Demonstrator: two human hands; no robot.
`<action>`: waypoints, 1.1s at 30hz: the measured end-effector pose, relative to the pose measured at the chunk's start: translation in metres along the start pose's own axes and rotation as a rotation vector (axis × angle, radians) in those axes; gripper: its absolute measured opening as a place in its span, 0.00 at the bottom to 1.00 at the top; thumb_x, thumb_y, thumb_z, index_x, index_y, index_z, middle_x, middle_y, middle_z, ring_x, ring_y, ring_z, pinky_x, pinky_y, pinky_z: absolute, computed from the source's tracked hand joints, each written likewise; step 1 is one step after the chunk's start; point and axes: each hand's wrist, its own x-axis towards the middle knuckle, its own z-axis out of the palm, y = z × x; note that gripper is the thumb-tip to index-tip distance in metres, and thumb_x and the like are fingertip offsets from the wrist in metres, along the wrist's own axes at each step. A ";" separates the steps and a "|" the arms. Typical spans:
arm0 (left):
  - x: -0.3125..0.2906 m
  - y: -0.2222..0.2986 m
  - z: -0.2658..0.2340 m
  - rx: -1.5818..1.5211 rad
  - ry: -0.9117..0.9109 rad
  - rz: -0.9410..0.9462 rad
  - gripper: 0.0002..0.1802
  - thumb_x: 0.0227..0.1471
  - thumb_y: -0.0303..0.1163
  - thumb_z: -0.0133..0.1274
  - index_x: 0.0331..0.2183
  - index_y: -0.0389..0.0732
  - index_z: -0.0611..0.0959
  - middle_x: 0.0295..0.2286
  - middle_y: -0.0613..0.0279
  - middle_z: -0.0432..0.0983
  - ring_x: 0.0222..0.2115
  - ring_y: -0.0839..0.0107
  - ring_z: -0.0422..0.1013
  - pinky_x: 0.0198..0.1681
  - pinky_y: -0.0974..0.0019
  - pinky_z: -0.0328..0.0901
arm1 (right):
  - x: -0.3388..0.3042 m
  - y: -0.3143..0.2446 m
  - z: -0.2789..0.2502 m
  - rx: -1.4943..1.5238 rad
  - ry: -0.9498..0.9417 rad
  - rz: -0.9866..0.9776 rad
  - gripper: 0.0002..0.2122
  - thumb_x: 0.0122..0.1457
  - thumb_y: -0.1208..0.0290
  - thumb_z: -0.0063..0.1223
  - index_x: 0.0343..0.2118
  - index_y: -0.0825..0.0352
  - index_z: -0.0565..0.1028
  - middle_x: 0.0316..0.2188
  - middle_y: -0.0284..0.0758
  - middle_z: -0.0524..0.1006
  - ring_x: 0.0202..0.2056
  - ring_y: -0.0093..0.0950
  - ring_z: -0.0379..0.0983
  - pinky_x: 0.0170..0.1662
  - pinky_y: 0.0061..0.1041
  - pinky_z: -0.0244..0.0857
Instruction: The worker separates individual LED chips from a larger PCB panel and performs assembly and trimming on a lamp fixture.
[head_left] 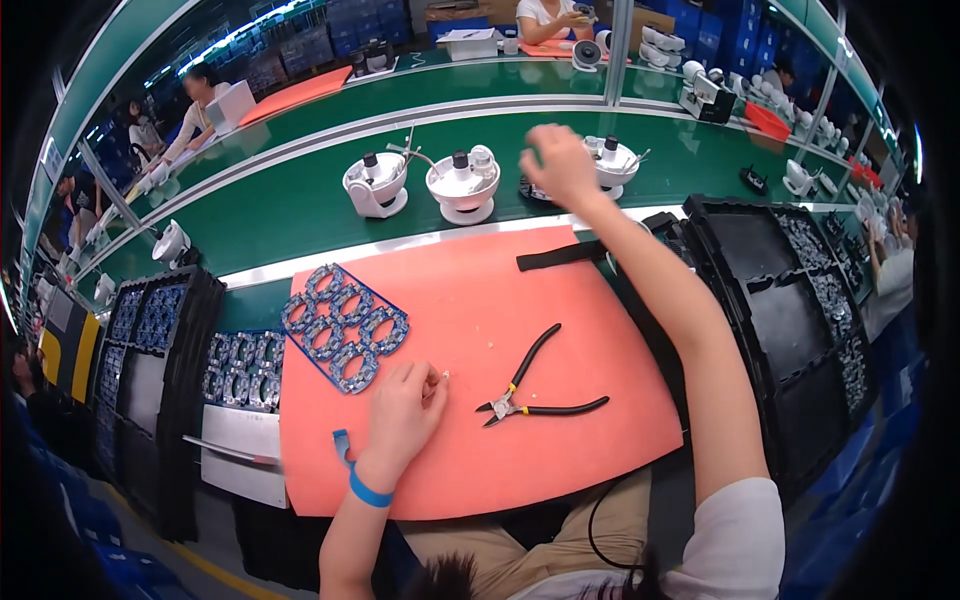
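No label or number can be read — any print is too small; signs likewise.

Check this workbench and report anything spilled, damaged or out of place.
A few tiny pale bits lie loose on the orange mat, near the open pliers; they look like stray scraps, though too small to identify. Nothing looks plainly damaged.

Coral work mat point(480, 465), blue circuit-board panel point(347, 324) at upper left, black-handled cutters point(503, 407) splayed right of centre
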 end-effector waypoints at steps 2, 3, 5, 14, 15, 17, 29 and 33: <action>-0.001 0.000 -0.002 0.012 -0.001 0.001 0.09 0.48 0.28 0.58 0.24 0.37 0.74 0.20 0.57 0.70 0.22 0.61 0.70 0.25 0.61 0.64 | -0.008 0.037 -0.012 -0.333 -0.148 0.088 0.13 0.49 0.64 0.55 0.35 0.66 0.72 0.32 0.39 0.74 0.39 0.37 0.72 0.41 0.37 0.66; 0.000 0.000 0.000 0.003 0.000 0.015 0.09 0.48 0.28 0.58 0.25 0.37 0.74 0.21 0.57 0.70 0.22 0.61 0.70 0.25 0.61 0.64 | -0.019 0.057 -0.018 -0.480 -0.213 0.071 0.12 0.48 0.65 0.55 0.33 0.65 0.73 0.30 0.39 0.76 0.38 0.36 0.74 0.41 0.37 0.68; 0.000 -0.001 0.000 0.003 0.007 0.018 0.08 0.48 0.28 0.58 0.25 0.37 0.74 0.21 0.57 0.70 0.22 0.61 0.70 0.25 0.60 0.64 | -0.030 0.082 -0.019 -0.543 -0.468 0.160 0.07 0.48 0.71 0.55 0.30 0.66 0.74 0.28 0.39 0.78 0.33 0.36 0.77 0.34 0.34 0.71; 0.003 0.005 -0.004 -0.049 0.002 -0.024 0.06 0.48 0.26 0.56 0.27 0.37 0.75 0.22 0.57 0.69 0.23 0.62 0.70 0.27 0.61 0.65 | -0.027 0.082 -0.085 -0.265 -0.348 -0.214 0.03 0.53 0.76 0.47 0.32 0.65 0.69 0.31 0.36 0.74 0.38 0.38 0.70 0.40 0.38 0.60; 0.003 0.005 -0.005 -0.066 0.041 -0.001 0.05 0.48 0.26 0.56 0.27 0.36 0.75 0.22 0.57 0.68 0.23 0.62 0.70 0.27 0.61 0.65 | -0.022 0.067 -0.102 -0.228 -0.333 -0.274 0.03 0.54 0.75 0.47 0.31 0.64 0.68 0.30 0.35 0.73 0.37 0.37 0.69 0.40 0.37 0.60; 0.008 0.000 -0.003 -0.081 0.143 0.073 0.04 0.49 0.23 0.54 0.28 0.36 0.75 0.23 0.56 0.68 0.23 0.63 0.69 0.25 0.63 0.64 | -0.017 0.038 -0.132 -0.060 -0.356 -0.392 0.04 0.51 0.77 0.51 0.28 0.65 0.68 0.28 0.34 0.71 0.35 0.36 0.67 0.40 0.34 0.59; -0.047 0.018 -0.050 -0.479 0.716 -0.119 0.07 0.58 0.26 0.45 0.31 0.32 0.73 0.25 0.65 0.68 0.25 0.79 0.64 0.30 0.74 0.60 | -0.083 -0.195 -0.152 0.720 -0.273 -0.814 0.06 0.46 0.71 0.55 0.27 0.60 0.69 0.36 0.29 0.74 0.35 0.28 0.69 0.41 0.30 0.66; -0.061 0.016 -0.063 -0.395 0.605 -0.099 0.06 0.57 0.25 0.46 0.30 0.33 0.75 0.23 0.65 0.70 0.25 0.80 0.64 0.28 0.73 0.60 | -0.097 -0.199 -0.161 0.618 -0.153 -0.772 0.06 0.48 0.72 0.53 0.29 0.59 0.69 0.39 0.27 0.73 0.42 0.26 0.71 0.44 0.29 0.66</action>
